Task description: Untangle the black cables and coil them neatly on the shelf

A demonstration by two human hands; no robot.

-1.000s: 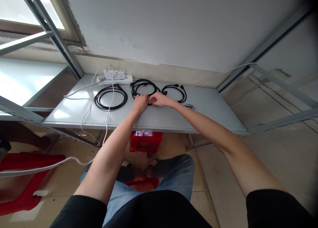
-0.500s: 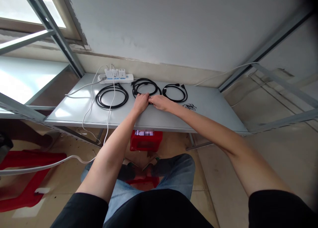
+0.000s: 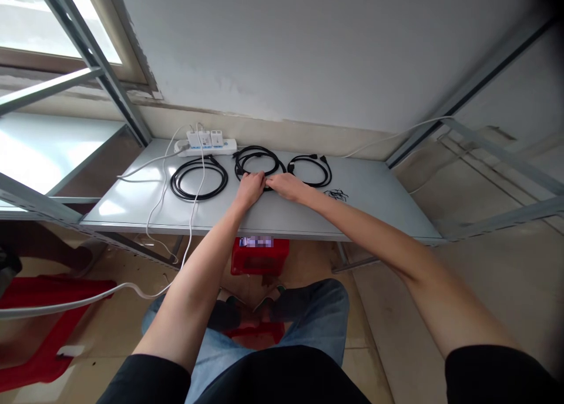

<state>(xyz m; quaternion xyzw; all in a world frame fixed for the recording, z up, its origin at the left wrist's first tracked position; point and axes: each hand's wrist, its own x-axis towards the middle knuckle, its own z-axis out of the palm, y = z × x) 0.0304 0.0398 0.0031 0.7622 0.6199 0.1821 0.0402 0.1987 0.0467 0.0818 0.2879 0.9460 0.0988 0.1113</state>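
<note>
A coiled black cable lies on the grey metal shelf, its connector ends on the left. Closed on the near side of this coil is my left hand. Beside it my right hand is closed too, its fingertips meeting the left hand's at the same stretch of cable. The fingers cover what lies between them, so any small tie there is hidden. Another black cable coil rests to the left. A smaller coil with plug ends lies to the right, behind a small heap of black twist ties.
A white power strip with chargers stands at the back left against the wall. White cords hang from it over the shelf's front edge. A red stool is under the shelf. Metal uprights flank both sides. At far left, part of another person shows.
The whole view has shifted slightly down. Both hands stay together at the near side of the middle coil, with only small finger movement.
</note>
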